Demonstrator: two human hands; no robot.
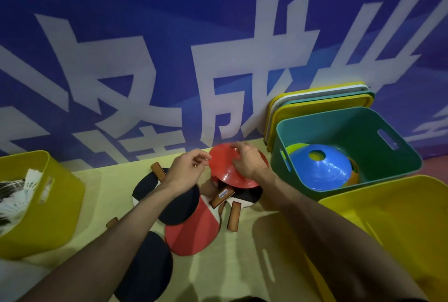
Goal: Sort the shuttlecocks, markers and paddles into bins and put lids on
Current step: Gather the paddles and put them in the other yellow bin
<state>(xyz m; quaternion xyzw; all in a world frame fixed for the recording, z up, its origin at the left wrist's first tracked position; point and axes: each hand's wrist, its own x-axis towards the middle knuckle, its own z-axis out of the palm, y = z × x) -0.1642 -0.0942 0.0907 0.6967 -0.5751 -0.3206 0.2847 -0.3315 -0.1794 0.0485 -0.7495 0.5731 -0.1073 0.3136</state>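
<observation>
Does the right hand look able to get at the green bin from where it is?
Probably yes. The right hand, gripping the red marker, sits just left of the green bin, whose top is open; the lids lean on the wall behind. Nothing stands between them.

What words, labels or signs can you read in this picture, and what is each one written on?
"成": large white character on the blue banner.
Other white characters on the banner: cut off by the frame or partly hidden, not readable with certainty.
Small blue label on a paddle handle: too small to read.
</observation>
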